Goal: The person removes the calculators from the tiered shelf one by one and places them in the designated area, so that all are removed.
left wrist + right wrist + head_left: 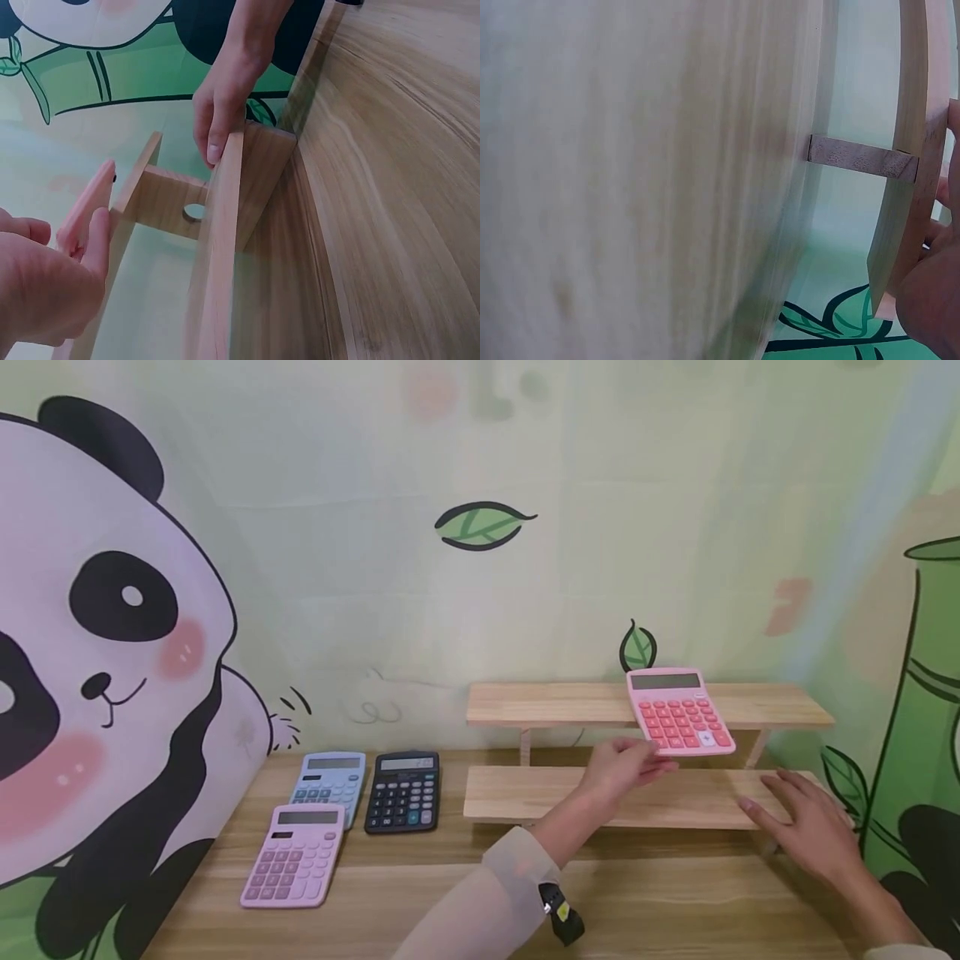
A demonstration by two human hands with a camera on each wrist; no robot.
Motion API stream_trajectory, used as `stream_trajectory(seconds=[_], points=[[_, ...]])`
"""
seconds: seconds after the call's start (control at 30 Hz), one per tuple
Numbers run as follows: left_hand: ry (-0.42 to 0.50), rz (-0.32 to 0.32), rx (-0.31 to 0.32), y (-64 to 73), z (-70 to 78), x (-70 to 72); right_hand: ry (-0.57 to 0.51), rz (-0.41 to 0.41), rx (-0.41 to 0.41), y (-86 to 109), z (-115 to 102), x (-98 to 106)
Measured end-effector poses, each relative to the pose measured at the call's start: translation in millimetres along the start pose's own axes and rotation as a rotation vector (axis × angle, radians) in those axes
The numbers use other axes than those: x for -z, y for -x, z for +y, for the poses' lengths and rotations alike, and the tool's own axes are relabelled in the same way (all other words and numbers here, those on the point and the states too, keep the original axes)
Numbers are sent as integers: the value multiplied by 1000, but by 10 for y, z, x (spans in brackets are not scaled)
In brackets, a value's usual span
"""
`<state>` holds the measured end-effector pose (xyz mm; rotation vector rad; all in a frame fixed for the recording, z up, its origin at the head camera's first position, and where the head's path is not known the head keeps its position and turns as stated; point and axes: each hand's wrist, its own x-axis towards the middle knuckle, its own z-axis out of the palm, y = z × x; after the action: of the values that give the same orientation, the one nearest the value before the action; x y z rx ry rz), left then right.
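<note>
In the head view my left hand [618,770] grips a pink calculator [678,714] by its lower left corner. The calculator leans back, screen up, in front of the upper board [547,703] of a two-tier wooden shelf; whether it touches that board I cannot tell. In the left wrist view its thin pink edge [88,202] shows between the fingers and thumb of that hand [49,289]. My right hand [810,827] rests with spread fingers on the right end of the lower board [555,793]. The right wrist view shows only part of this hand [934,292] beside the board's edge.
Left of the shelf, a lilac calculator [294,856] partly covers a light blue calculator [333,781], and a black calculator [402,793] lies beside them. All sit on the wooden table [420,910]. A cloth backdrop [360,568] with a printed panda stands behind.
</note>
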<state>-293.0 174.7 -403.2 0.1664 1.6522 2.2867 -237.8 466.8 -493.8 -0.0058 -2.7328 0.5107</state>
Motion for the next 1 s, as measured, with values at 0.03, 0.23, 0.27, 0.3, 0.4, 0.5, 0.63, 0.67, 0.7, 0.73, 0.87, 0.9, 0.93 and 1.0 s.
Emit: stream_trajectory(seconds=[0.03, 0.23, 0.27, 0.3, 0.4, 0.5, 0.63, 0.67, 0.7, 0.73, 0.87, 0.9, 0.93, 1.0], points=[[15, -6, 10, -26, -7, -4, -3, 2, 2, 0, 3, 1], [70, 4, 21, -190, -33, -34, 4, 6, 2, -7, -2, -5], [68, 10, 17, -212, -34, -41, 6, 8, 3, -9, -6, -8], [68, 17, 12, -229, -35, -52, 7, 10, 4, -9, -7, -9], [47, 42, 2, -253, -31, -85, 4, 16, 12, -5, -6, -7], [18, 87, -10, -263, -40, -132, 6, 19, 14, 2, 3, 0], [8, 130, -37, -272, -54, -195, 13, 20, 13, 5, 3, 8], [8, 133, -43, -269, -54, -205, 14, 21, 12, 4, 4, 8], [11, 136, -46, -265, -53, -211, 16, 21, 12, 3, 5, 8], [5, 138, -50, -259, -53, -214, 15, 20, 12, 1, 3, 7], [-23, 136, -50, -216, -48, -176, 14, 9, 5, 1, 10, -6], [-32, 132, -51, -203, -47, -156, 15, 8, 4, 0, 15, -9], [-37, 123, -57, -192, -45, -134, 14, 7, 3, -2, 16, -12], [-40, 102, -70, -168, -30, -80, 13, 9, 4, -8, 20, -16]])
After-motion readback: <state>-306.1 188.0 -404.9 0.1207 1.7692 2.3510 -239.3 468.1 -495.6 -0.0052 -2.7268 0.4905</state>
